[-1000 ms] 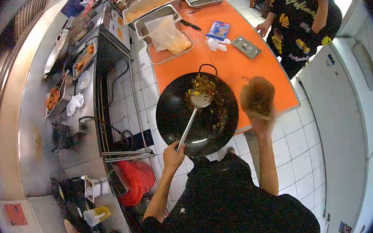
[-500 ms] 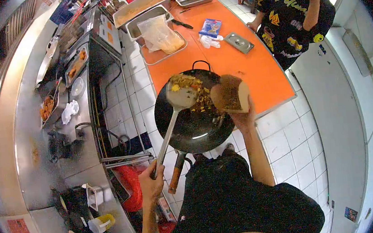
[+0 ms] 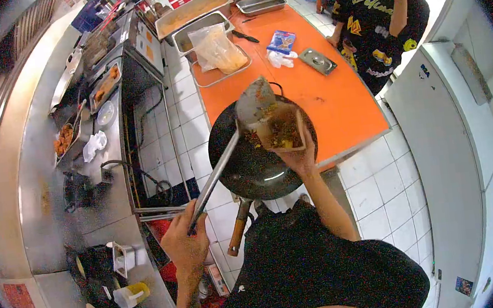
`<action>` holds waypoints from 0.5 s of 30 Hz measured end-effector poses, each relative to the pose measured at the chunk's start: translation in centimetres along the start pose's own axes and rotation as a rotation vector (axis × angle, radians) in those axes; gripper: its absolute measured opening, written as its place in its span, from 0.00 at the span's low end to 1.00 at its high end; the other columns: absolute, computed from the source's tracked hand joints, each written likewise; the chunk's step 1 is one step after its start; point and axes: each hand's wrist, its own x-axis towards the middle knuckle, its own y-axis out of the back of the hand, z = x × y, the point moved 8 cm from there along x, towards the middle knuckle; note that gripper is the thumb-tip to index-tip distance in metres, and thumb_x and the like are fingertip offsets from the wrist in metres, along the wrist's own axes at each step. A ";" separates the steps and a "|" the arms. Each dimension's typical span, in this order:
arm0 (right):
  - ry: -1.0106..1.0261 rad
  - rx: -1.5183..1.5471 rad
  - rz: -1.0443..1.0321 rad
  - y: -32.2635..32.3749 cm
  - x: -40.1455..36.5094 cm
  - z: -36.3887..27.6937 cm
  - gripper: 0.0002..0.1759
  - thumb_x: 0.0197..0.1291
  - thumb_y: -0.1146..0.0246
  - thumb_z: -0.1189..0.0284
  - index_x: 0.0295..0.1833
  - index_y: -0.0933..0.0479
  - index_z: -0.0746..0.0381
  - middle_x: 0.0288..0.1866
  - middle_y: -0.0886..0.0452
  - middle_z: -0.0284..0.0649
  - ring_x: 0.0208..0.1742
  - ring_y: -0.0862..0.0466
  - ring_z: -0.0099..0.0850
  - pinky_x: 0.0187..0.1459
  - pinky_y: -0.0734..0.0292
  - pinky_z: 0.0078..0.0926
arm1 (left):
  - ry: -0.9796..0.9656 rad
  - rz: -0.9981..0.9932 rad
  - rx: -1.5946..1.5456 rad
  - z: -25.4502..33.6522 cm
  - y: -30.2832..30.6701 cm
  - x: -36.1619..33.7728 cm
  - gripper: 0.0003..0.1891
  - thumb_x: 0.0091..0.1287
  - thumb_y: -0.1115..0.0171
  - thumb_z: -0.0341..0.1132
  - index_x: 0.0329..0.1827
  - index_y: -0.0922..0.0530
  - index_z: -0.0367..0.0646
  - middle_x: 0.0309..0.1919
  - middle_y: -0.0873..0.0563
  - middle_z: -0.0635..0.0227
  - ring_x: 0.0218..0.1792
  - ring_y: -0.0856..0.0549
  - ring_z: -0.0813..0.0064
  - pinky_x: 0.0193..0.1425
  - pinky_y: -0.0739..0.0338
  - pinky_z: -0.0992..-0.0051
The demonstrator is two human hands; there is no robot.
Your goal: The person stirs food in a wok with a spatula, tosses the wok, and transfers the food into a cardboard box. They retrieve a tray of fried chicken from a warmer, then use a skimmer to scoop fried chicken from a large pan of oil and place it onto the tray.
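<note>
Plainly, the metal spatula (image 3: pixel 223 162) is the thing in hand. Its blade, loaded with fried food, hangs tipped over the brown paper container (image 3: pixel 280 131), above the far half of the wok (image 3: pixel 254 174). The left hand (image 3: pixel 180 242) is closed tight around the end of the shaft, out past the wok's near rim. The right hand (image 3: pixel 300 159) cups the container from below, fingers wrapped about its underside.

To my eye, this goes best if the container stays over the wok, so stray bits drop back into the pan. The blade should tilt slowly, with its lip just inside the container's edge. A grip so far back gives little control, so a steady wrist matters.

The spatula's long axis runs diagonally from the wok's near-left side up across it. The blade points away from the person, toward the wok's far rim. The wok sits on the near edge of the orange table (image 3: pixel 337 102), with its wooden handle (image 3: pixel 238 233) sticking out toward the person.
</note>
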 end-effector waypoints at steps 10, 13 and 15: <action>0.305 -0.042 -0.177 0.2 -1.7 -11.5 0.30 0.61 0.46 0.51 0.64 0.34 0.58 0.55 0.25 0.46 0.48 0.21 0.42 0.59 0.30 0.50 | 0.167 -0.145 0.153 -6.6 -4.1 -0.2 0.15 0.58 0.37 0.42 0.45 0.17 0.45 0.30 0.15 0.54 0.32 0.16 0.54 0.39 0.23 0.61; 0.411 -0.262 0.052 4.7 -2.9 -18.5 0.33 0.63 0.48 0.49 0.67 0.38 0.58 0.66 0.32 0.45 0.63 0.30 0.43 0.63 0.33 0.48 | 0.123 -0.277 0.208 -7.6 -6.2 0.8 0.14 0.58 0.37 0.44 0.41 0.16 0.46 0.29 0.15 0.54 0.32 0.16 0.51 0.40 0.23 0.58; 0.352 -0.351 0.030 6.7 -3.0 -21.1 0.33 0.64 0.50 0.49 0.67 0.38 0.59 0.66 0.33 0.45 0.63 0.30 0.42 0.62 0.31 0.45 | 0.151 -0.361 0.265 -8.9 -7.5 1.0 0.14 0.57 0.37 0.45 0.39 0.15 0.46 0.29 0.15 0.54 0.32 0.16 0.51 0.40 0.23 0.58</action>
